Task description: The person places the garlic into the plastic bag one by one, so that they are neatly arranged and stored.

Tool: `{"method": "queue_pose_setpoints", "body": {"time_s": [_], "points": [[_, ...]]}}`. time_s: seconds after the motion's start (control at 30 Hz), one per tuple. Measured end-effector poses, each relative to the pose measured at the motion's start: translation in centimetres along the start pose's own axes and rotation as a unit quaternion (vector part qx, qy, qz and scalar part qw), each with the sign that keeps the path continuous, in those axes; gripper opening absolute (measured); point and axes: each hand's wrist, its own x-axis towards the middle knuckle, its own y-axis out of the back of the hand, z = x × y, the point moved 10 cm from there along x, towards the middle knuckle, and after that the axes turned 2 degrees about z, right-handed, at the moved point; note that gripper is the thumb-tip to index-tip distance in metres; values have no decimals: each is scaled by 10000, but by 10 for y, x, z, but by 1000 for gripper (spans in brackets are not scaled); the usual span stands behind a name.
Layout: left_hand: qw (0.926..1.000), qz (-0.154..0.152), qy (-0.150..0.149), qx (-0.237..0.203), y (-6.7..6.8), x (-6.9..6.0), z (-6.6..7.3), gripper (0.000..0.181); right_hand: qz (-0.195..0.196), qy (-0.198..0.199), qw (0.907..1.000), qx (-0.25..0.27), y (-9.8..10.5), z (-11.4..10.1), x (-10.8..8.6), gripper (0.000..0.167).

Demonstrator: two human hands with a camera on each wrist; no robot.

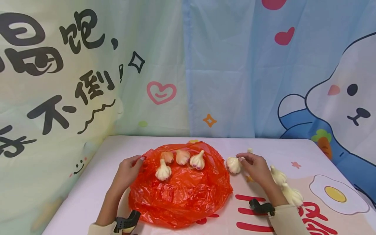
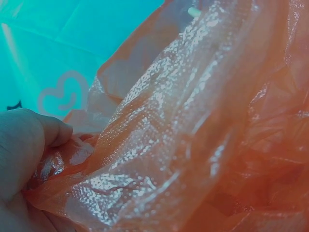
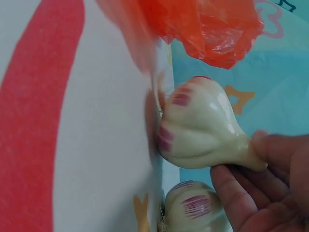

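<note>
The red bag (image 1: 179, 200) holds four garlic bulbs (image 1: 163, 171); the left hand (image 1: 128, 171) grips its edge, the right hand (image 1: 257, 169) pinches a fifth bulb (image 1: 233, 165).

- Left wrist view, lower left: left hand (image 2: 21, 154) cut off by the edge.
- Right wrist view, bottom centre: lower garlic bulb (image 3: 193, 208) cut off.
- Head view, right edge: printed animal (image 1: 332, 107) cut off.

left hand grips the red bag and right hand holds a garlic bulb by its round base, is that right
Not quite: the right hand holds the garlic bulb by its narrow neck, as the right wrist view shows. The rest stands.
</note>
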Motion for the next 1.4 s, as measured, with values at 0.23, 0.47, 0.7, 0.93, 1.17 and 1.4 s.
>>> {"method": "queue_pose_setpoints", "body": {"time_s": [0.23,0.47,0.7,0.93,1.17,1.4], "points": [[10000,-39,6,-4,-1,0,-1,33,154,-292,9993,-195,1,2,0,32],[10000,-24,-78,47,-1,1,0,33,212,-309,9992,-160,2,2,-1,38],[9999,-31,-67,75,-1,1,1,33,406,-217,9989,7,10,-5,-2,41],[10000,-38,-2,57,-1,1,-1,33,882,-214,9958,92,26,-11,0,46],[9999,-69,73,15,-2,1,-4,33,1143,-36,9931,265,36,-30,-5,41],[10000,-64,63,17,-1,1,-5,33,1126,93,9932,262,39,-37,-5,44]]}}
